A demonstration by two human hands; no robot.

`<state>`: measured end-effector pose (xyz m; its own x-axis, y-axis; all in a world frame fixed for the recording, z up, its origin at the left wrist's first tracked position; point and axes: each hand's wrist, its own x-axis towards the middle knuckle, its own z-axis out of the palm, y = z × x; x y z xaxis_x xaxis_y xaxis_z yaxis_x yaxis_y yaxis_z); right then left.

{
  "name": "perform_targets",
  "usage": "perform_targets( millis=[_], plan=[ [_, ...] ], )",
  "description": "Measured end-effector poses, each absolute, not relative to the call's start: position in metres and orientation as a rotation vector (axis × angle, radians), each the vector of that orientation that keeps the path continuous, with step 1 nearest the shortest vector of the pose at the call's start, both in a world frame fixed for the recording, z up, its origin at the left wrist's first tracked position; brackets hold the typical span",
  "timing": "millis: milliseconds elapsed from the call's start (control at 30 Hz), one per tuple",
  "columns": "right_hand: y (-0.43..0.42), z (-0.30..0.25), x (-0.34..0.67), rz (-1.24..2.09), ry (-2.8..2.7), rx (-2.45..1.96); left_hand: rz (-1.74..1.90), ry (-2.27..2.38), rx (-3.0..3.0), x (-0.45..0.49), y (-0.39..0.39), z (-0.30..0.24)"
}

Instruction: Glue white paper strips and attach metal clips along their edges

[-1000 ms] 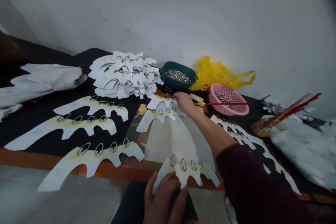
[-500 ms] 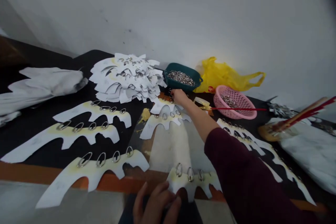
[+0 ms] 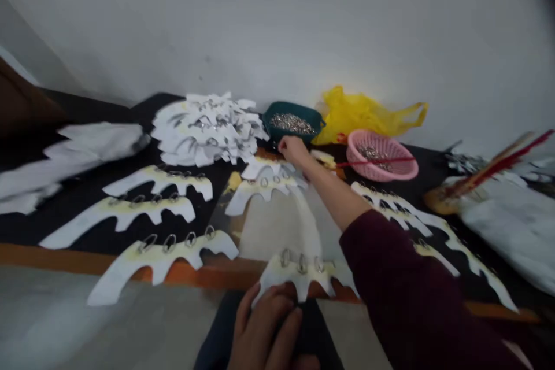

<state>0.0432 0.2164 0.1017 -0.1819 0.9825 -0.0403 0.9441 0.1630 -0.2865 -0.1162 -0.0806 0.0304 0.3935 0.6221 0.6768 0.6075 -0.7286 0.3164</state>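
At 9 o'clock of the grey board (image 3: 266, 237), three white scalloped cutouts (image 3: 136, 211); 11, cutout pile (image 3: 208, 130); 6, left hand (image 3: 266, 326), fingers loosely curled against the near cutout (image 3: 302, 284), can't tell if gripping; 12, right hand (image 3: 293, 150), fingertips narrow beside teal basket (image 3: 299, 110) of metal rings (image 3: 291, 122), can't tell if holding one; 2, pink mesh basket (image 3: 385, 173).

The right hand (image 3: 295, 149) is too blurred to show whether its fingertips pinch anything. The bottom edge crops the left hand (image 3: 265, 332), whose fingers partly hide the nearest white cutout (image 3: 273, 272). Metal rings (image 3: 291, 122) blur together uncountably in the teal basket (image 3: 271, 113).
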Motion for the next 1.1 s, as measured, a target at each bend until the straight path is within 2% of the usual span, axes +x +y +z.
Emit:
perform_targets(
  millis=[100,200,267,500,600,800,1100],
  plan=[
    [0.175,0.104,0.079,0.534,-2.268,-1.878,1.189,0.936,2.576,-0.095,-0.087,0.036],
    [0.114,0.104,0.121,0.956,-2.245,-1.771,1.04,0.826,2.508,-0.064,-0.093,0.031],
    [0.073,0.101,0.145,1.102,-2.218,-1.746,0.926,0.769,2.519,-0.043,-0.096,0.024],
    [0.004,0.08,0.181,1.032,-2.224,-1.649,0.703,0.868,2.619,-0.003,-0.092,0.008],
    [0.002,0.075,0.177,1.08,-2.201,-1.665,0.689,0.897,2.627,0.0,-0.091,0.008],
    [0.004,0.061,0.166,0.936,-2.374,-1.459,0.657,0.938,2.631,0.002,-0.092,0.006],
    [0.003,0.054,0.162,0.957,-2.312,-1.574,0.645,0.933,2.62,0.002,-0.09,0.003]
  ],
)
